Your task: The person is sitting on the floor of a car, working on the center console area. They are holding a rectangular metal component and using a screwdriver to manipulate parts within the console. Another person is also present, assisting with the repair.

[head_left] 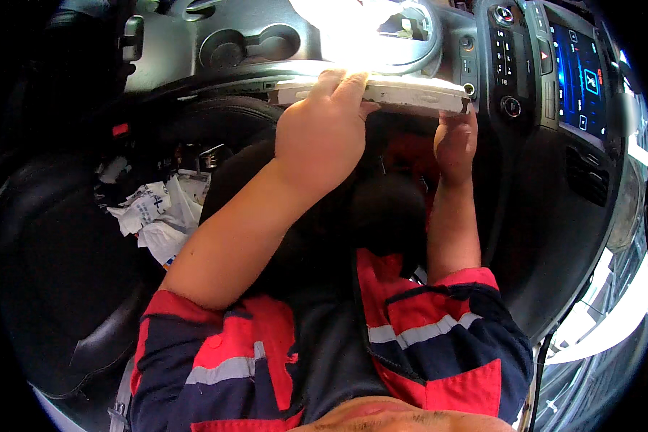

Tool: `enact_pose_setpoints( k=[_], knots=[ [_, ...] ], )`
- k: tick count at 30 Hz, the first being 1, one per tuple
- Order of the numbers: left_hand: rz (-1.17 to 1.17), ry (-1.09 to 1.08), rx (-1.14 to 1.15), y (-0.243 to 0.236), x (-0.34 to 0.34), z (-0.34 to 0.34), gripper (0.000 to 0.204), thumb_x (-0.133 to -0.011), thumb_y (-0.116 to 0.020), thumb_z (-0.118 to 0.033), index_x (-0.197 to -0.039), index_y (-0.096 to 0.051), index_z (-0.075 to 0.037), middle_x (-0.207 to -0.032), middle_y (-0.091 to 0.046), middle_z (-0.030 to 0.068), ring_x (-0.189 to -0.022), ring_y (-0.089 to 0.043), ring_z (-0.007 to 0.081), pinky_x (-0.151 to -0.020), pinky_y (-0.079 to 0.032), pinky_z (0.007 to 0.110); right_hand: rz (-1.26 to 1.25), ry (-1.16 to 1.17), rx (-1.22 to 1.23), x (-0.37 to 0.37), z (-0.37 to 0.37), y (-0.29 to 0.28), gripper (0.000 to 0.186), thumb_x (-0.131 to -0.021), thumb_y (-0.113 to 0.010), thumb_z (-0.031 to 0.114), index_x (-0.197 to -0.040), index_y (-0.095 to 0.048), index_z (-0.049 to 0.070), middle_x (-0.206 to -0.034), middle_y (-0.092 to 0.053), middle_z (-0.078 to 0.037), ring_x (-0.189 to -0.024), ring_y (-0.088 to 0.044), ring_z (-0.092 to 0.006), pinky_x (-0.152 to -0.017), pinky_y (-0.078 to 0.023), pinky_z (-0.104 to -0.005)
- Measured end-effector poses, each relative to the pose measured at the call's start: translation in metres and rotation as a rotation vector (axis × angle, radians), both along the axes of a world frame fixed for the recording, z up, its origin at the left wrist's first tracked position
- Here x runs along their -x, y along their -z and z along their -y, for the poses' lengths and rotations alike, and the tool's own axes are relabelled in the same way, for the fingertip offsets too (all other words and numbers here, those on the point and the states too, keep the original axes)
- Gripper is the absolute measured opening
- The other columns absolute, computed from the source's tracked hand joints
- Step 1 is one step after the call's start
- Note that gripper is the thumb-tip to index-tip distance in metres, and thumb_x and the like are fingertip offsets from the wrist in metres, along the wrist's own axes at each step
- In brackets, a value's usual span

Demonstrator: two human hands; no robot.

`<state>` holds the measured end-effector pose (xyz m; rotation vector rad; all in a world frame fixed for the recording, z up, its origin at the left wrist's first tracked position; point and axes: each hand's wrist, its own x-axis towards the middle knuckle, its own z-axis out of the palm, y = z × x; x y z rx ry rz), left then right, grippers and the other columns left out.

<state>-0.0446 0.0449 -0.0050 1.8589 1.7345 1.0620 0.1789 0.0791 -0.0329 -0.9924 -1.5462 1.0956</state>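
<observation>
A long, flat, pale piece [414, 96] with dark worn marks on its edge is held lengthwise along the near side of the centre console. I see it nearly edge-on, and cannot tell its kind. Near its middle, my left hand [322, 129] is closed on it, with fingers over the top edge and the thumb at the near side. Under its right end, my right hand [456, 144] grips from below, its fingers partly hidden. The piece lies close against the console's side; whether it touches is unclear.
Twin cup holders [248, 46] are set in the console beyond my left hand, beside a brightly glaring gear-shift surround [433, 43]. To the right are a dashboard knob [510, 107] and a lit screen [579, 83]. Crumpled white plastic bags [162, 212] lie left of my left forearm, beside a black seat [57, 281].
</observation>
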Motion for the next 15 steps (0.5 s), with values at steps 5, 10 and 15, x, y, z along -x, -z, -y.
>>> enact_pose_setpoints(
  k=[5,10,15],
  knots=[
    [-0.027,0.015,0.054,-0.002,-0.014,-0.002,0.031,-0.084,-0.067,-0.016,-0.111,-0.061,-0.003,-0.111,-0.063,0.0164,-0.098,-0.063,0.0346,-0.081,-0.053,0.040,-0.023,0.179,-0.058,-0.001,-0.010,0.017,0.049,-0.090,-0.063,0.040,-0.115,-0.057,-0.001,-0.103,-0.061,-0.004,-0.095,-0.056,-0.0129,-0.085,-0.045,-0.0290],
    [-0.046,0.059,-0.078,-0.003,-0.029,-0.005,0.032,-0.084,-0.066,-0.018,-0.110,-0.059,-0.002,-0.112,-0.060,0.0169,-0.091,-0.065,0.0346,-0.072,-0.055,0.041,-0.094,0.361,0.007,-0.014,-0.020,0.036,0.038,-0.092,-0.059,0.035,-0.106,-0.061,0.000,-0.090,-0.062,-0.001,-0.080,-0.057,-0.0101,-0.070,-0.046,-0.0257],
    [-0.010,-0.016,-0.285,0.006,-0.024,-0.008,0.046,-0.077,-0.070,-0.015,-0.117,-0.054,0.000,-0.115,-0.054,0.0194,-0.108,-0.054,0.0345,-0.087,-0.047,0.041,-0.314,0.463,0.060,-0.043,-0.032,0.057,0.039,-0.090,-0.063,0.038,-0.102,-0.063,0.001,-0.080,-0.059,0.002,-0.069,-0.051,-0.0067,-0.061,-0.042,-0.0234]
  ],
)
